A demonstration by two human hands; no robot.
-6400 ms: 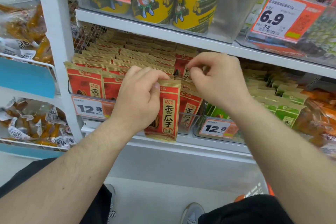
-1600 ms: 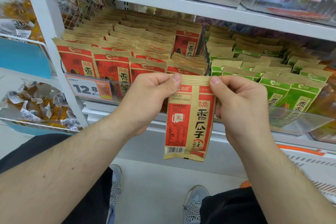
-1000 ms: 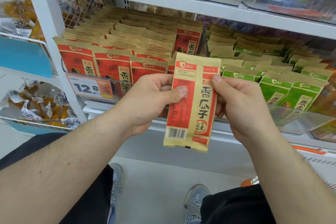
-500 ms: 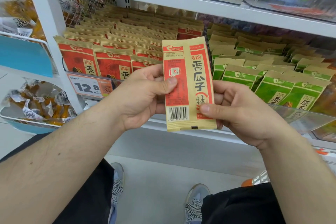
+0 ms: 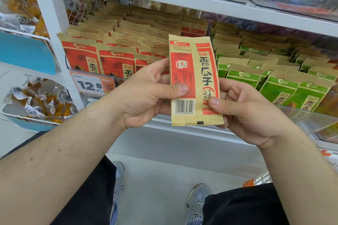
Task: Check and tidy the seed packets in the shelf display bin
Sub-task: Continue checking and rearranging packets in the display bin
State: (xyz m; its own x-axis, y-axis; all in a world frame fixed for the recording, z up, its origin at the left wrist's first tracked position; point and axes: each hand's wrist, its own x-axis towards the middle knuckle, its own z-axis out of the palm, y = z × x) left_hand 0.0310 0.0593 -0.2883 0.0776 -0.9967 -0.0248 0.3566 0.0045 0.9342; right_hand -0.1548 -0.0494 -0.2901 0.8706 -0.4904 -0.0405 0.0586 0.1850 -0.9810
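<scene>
Packet (image 5: 194, 80): held upright in front of the shelf's front edge, back face toward the camera; barcode low on the left, large characters down the right, red and tan print.
Left hand (image 5: 146, 95): grip closed on the packet's left edge; thumb pressed on the printed face just above the barcode, fingers hidden behind.
Right hand (image 5: 245, 107): grip closed on the packet's lower right edge; thumb laid on the face beside the round mark, fingers curled behind.
Bin (image 5: 117, 78): at the shelf's left end, filled with rows of red packets (image 5: 113, 60) standing upright, tan tops showing to the back.
Price tag (image 5: 91, 84): fixed to the bin's front, left corner, reading 12.8.
Green packets (image 5: 285, 86): in rows just right of the red ones, behind a clear front panel.
Shelf (image 5: 182, 0): upper board is seen above the bin, carrying yellow cans, partly cut off.
Floor: grey shoes (image 5: 196, 201) are seen below the hands.
</scene>
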